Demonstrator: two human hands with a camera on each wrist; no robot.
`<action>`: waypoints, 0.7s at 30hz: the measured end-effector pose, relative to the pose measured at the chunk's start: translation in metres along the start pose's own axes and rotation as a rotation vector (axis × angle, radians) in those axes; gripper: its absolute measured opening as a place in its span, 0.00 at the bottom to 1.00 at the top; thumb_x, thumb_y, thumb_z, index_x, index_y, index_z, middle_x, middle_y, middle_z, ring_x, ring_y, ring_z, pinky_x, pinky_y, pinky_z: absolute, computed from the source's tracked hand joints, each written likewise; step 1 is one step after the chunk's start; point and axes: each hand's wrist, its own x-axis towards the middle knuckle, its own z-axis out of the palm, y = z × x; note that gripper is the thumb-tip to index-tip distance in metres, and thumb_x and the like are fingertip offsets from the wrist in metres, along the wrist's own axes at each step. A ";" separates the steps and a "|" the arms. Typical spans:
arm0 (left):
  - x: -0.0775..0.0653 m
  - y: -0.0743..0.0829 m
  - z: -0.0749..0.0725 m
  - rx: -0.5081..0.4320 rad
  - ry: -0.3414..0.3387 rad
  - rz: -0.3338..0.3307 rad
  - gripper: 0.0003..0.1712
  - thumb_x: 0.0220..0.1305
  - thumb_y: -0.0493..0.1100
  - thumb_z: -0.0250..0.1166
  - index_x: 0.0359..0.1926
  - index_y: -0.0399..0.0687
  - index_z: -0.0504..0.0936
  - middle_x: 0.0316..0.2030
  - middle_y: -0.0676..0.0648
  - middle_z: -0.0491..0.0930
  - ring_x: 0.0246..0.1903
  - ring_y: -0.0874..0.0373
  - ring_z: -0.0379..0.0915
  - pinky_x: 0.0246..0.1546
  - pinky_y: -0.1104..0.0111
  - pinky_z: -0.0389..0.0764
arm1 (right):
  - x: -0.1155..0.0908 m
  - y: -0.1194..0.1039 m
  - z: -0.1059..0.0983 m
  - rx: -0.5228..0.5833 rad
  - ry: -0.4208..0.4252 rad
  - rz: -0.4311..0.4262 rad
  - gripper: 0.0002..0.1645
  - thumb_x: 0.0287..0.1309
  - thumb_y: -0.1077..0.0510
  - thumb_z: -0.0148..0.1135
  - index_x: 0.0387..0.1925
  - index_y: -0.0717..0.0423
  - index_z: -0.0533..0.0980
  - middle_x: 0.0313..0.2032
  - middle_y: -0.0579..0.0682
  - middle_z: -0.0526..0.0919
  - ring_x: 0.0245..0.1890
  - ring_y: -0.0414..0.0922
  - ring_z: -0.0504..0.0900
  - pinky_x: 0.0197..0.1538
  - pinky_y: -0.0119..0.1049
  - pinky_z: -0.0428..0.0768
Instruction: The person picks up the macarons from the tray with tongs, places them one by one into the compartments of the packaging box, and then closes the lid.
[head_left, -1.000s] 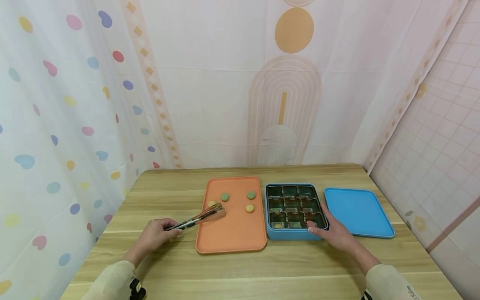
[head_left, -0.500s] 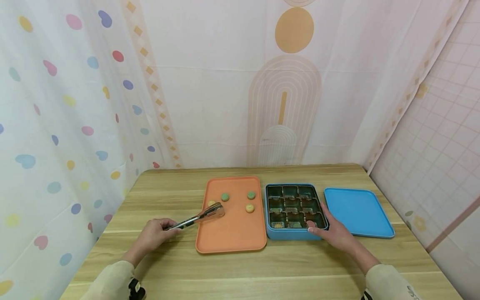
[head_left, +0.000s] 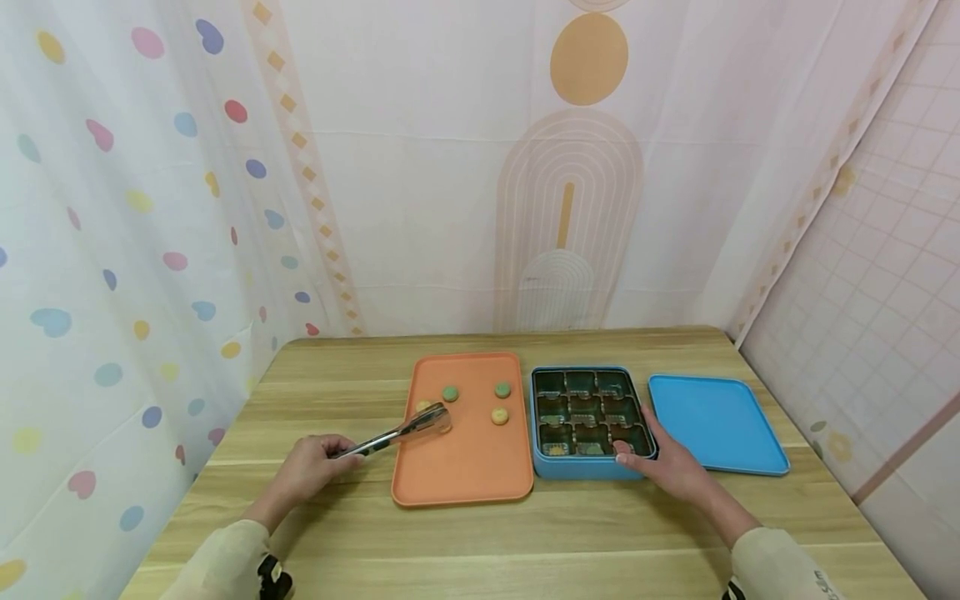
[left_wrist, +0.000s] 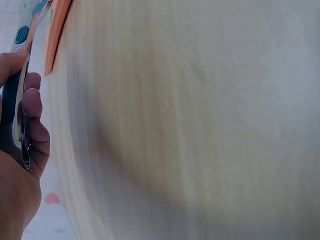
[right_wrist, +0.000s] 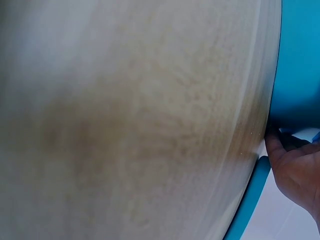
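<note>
My left hand point(head_left: 317, 467) grips a pair of metal tongs point(head_left: 390, 437) by the dark handles. Their tips slant over the left part of an orange tray point(head_left: 472, 479). A small yellow cookie shows at the tips, though whether it is pinched is hard to tell; another yellow cookie point(head_left: 423, 406) lies just behind. Farther right sit a yellow cookie point(head_left: 500, 416) and two green cookies point(head_left: 450, 393), point(head_left: 502, 389). With thumb at the front and fingers along the right side, my right hand point(head_left: 675, 467) holds the corner of a blue box point(head_left: 581, 469).
Inside the box, a dark divided insert point(head_left: 583, 410) has yellow, green and pink pieces in its front compartments. A flat blue lid point(head_left: 720, 425) lies to the right. Wooden table point(head_left: 480, 550) surrounds everything, with a patterned curtain point(head_left: 420, 208) behind.
The tongs' arms have drawn closer together over the tray. Both hands and the box have stayed in place.
</note>
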 end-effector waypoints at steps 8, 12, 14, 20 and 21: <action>0.001 0.005 -0.001 -0.006 -0.008 -0.029 0.10 0.59 0.48 0.73 0.34 0.47 0.86 0.21 0.53 0.74 0.21 0.60 0.66 0.21 0.71 0.67 | -0.001 -0.003 -0.001 -0.018 -0.003 0.000 0.65 0.61 0.36 0.64 0.79 0.54 0.33 0.74 0.71 0.43 0.70 0.72 0.51 0.61 0.68 0.63; 0.003 0.007 -0.001 0.000 -0.015 -0.039 0.10 0.59 0.48 0.74 0.34 0.48 0.86 0.21 0.53 0.74 0.20 0.60 0.66 0.20 0.71 0.67 | -0.003 -0.005 -0.001 -0.020 -0.002 -0.005 0.64 0.61 0.36 0.64 0.79 0.55 0.33 0.74 0.72 0.43 0.70 0.72 0.51 0.61 0.68 0.63; 0.004 0.009 -0.001 0.004 -0.018 -0.031 0.10 0.59 0.48 0.73 0.35 0.47 0.86 0.21 0.53 0.74 0.21 0.60 0.66 0.20 0.70 0.67 | -0.003 -0.005 -0.001 -0.020 -0.001 -0.008 0.64 0.61 0.36 0.64 0.78 0.55 0.33 0.74 0.72 0.43 0.70 0.72 0.51 0.61 0.68 0.63; 0.009 0.014 0.001 0.019 -0.005 -0.013 0.10 0.60 0.49 0.73 0.35 0.48 0.87 0.20 0.53 0.73 0.20 0.60 0.65 0.20 0.70 0.66 | -0.002 -0.003 -0.001 -0.013 0.002 -0.004 0.64 0.61 0.36 0.64 0.79 0.54 0.33 0.74 0.71 0.43 0.70 0.72 0.51 0.61 0.68 0.62; 0.009 0.015 0.002 0.015 -0.004 -0.010 0.10 0.60 0.49 0.73 0.35 0.48 0.87 0.19 0.53 0.73 0.20 0.60 0.65 0.20 0.70 0.67 | -0.002 -0.003 -0.001 -0.013 0.002 -0.004 0.64 0.61 0.36 0.64 0.79 0.54 0.33 0.74 0.71 0.43 0.70 0.72 0.51 0.61 0.68 0.62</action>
